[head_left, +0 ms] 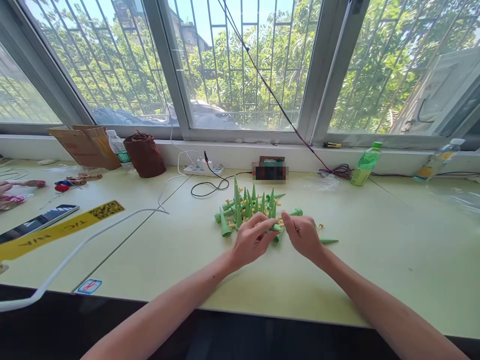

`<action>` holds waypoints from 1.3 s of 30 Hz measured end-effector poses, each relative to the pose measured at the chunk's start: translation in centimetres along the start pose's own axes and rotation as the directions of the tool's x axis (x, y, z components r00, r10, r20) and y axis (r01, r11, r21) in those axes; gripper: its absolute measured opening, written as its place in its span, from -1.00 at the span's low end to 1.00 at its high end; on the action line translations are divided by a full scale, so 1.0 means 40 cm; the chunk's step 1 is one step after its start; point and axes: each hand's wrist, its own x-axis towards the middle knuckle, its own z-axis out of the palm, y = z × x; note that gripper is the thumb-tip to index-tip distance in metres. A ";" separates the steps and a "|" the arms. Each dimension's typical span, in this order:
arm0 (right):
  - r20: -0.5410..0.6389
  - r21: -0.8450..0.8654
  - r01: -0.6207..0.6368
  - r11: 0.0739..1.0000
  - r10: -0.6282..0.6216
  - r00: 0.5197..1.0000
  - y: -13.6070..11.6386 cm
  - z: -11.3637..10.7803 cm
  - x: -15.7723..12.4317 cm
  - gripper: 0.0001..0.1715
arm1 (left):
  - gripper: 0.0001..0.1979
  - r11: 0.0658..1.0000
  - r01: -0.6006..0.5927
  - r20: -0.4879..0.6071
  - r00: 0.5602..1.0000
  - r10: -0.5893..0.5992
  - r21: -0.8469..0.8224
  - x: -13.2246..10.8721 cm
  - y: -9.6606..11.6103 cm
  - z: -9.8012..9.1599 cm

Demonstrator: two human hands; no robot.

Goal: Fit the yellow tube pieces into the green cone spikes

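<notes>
A cluster of pointed green plastic cones point(225, 226) covers the middle of the table, some upright and some on their sides. Small yellowish pieces point(247, 216) lie among them. At the near side of this cluster, my left hand point(253, 237) pinches a green cone point(276, 227) between thumb and fingers. My right hand point(303, 235) is closed just to its right, thumb up; what its fingers hold, if anything, is hidden. One more green cone point(330, 241) lies beside my right wrist, with a small yellowish piece point(320, 227) behind it.
A power strip point(204, 169) with cables and a small dark box point(269, 170) stand at the back. A green bottle point(366, 164) and a clear bottle point(439, 160) are at right. Leftward are a brown bag point(144, 155), a phone point(39, 222), a white cable point(93, 237) and another person's hand point(5, 192).
</notes>
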 end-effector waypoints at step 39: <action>0.010 0.116 -0.088 0.989 0.087 0.996 -0.005 -0.007 -0.010 -0.35 | -0.81 0.908 0.372 0.228 0.917 -0.327 -0.193 -0.003 0.009 0.005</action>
